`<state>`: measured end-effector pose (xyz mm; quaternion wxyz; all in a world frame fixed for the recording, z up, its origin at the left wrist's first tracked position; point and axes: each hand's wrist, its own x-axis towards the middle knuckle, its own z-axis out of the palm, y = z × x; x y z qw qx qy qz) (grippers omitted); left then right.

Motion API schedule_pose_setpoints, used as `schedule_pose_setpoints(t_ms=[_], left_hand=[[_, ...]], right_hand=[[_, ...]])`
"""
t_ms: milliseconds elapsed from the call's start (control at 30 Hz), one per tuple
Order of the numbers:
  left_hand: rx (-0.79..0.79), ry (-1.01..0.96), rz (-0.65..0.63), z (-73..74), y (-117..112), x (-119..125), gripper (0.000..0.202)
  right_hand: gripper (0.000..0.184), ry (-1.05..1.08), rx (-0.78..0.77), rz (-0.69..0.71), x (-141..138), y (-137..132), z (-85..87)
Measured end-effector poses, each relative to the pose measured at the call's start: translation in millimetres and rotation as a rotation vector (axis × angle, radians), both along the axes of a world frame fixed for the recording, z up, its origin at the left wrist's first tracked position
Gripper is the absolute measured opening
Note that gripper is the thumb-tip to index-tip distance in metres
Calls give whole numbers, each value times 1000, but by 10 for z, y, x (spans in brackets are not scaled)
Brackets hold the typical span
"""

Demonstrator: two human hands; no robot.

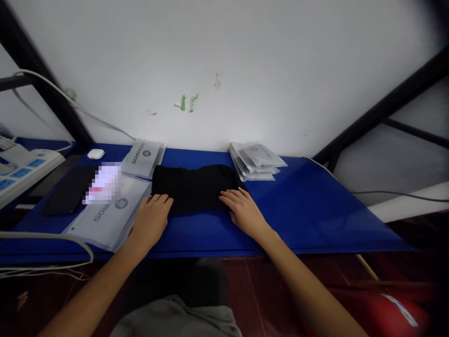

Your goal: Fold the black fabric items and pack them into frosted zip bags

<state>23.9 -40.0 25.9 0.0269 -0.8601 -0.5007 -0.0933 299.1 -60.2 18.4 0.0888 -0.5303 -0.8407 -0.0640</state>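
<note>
A black cloth, folded into a wide rectangle, lies flat on the blue table in front of me. At its left end rests my left hand, its fingers bent over the near corner. My right hand lies on the cloth's right end, with the fingers stretched across the fabric and somewhat apart. The thumb of my left hand is mostly hidden, and whether its fingers pinch the fabric does not show. Printed frosted plastic bags lie just left of my left hand.
Beyond the cloth's right end is a stack of frosted bags. Another bag lies at the back left. Further left are a dark phone-like slab, a white earbud case and a power strip. Cables cross the left front edge.
</note>
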Motion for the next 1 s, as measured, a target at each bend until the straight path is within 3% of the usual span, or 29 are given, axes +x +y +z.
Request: schedule_pose_setpoints(t_ms=[267,533,667,800,867,933,1000], left_hand=[[-54,52,-15,123,-126,-144,40],[-203,-83,-3,363,-176,-305,32],[-263,-190,41,474,-89,-384,29],[-239,-236,67,585,129,-331,27],[-153,-198,119,606,241,-238,29],[32,-159,214,580,309,-122,35],[132,-157,213,499,324,-14,41]], right_hand=[[46,65,-14,42,60,-140,82],[41,132,-203,3,45,-248,475],[38,145,-314,-3,95,-111,707],[32,157,-451,72,141,257,903],[27,74,-372,-19,112,434,945],[29,-56,-128,-193,37,530,924],[31,-116,92,-252,-67,525,830]])
